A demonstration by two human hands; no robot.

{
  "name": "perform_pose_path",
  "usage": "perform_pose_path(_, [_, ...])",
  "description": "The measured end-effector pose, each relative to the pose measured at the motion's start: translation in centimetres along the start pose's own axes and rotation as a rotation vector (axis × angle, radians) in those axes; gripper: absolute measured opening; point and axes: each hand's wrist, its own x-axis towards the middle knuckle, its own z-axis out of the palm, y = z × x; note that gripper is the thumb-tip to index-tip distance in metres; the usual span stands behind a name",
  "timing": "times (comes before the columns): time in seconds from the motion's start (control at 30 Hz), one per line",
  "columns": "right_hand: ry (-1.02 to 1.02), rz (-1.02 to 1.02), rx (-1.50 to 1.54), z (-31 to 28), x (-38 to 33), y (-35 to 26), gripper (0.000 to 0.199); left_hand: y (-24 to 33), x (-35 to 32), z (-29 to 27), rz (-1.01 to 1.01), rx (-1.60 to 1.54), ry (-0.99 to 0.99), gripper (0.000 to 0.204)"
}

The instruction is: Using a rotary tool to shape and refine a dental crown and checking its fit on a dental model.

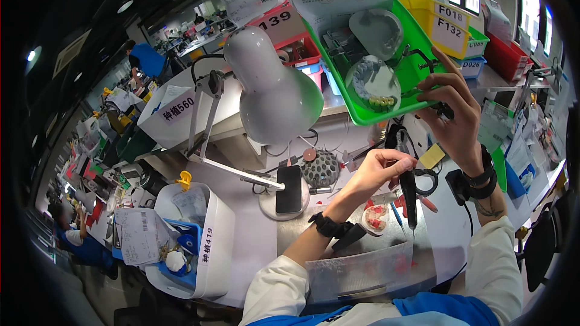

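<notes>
My left hand (pixel 380 170) is closed in a pinch at the top of a slim black handpiece (pixel 409 199), whose tip points down over a metal work tray. Higher up on the right, my right hand (pixel 453 99) reaches over the edge of a green tray (pixel 357 115). Its fingers curl around a black metal frame (pixel 446 110), much of it hidden by the hand. In the green tray lie a pale plaster base (pixel 377 33) and a dental model (pixel 373 84) with yellowish teeth along its front. Beside my left wrist sits a small dental model (pixel 375 218) with red patches.
A white lamp (pixel 281 99) stands left of my left hand, a phone (pixel 289 189) on its base. Behind that hand is a round grey holder (pixel 320 169) full of holes. A white bin (pixel 220 229) stands at left, a yellow bin (pixel 426 15) at the back right.
</notes>
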Motion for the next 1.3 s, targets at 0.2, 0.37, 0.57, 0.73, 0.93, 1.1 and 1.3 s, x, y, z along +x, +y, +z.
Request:
perform_pose_path(0.2, [-0.082,0.091,0.009,-4.6,-3.3,-3.0,0.021,0.3,-0.5,0.1,0.168,0.051,0.135,0.024])
perform_pose_path(0.37, [-0.127,0.208,-0.041,-8.7,-6.9,-5.9,0.021,-2.8,0.5,-2.5,0.083,-0.168,0.158,0.013])
perform_pose_path(0.57, [-0.217,0.321,-0.196,-14.4,-12.3,-8.5,0.020,-2.0,0.9,-3.5,-0.060,-0.080,0.243,0.023])
perform_pose_path(0.73, [-0.315,0.370,-0.312,-17.7,-16.4,-10.1,0.021,-1.7,1.0,-4.2,-0.035,-0.076,0.231,0.025])
perform_pose_path(0.93, [-0.407,0.518,-0.331,-19.0,-20.6,-11.5,0.025,-1.4,0.5,-4.4,-0.032,-0.037,0.201,0.027])
perform_pose_path(1.1, [-0.461,0.669,-0.313,-18.8,-23.7,-12.2,0.026,-0.9,0.6,-4.0,-0.043,-0.041,0.142,0.029])
perform_pose_path(1.3, [-0.446,0.724,-0.330,-17.8,-26.5,-10.2,0.025,0.0,0.1,-3.4,-0.039,-0.060,0.192,0.028])
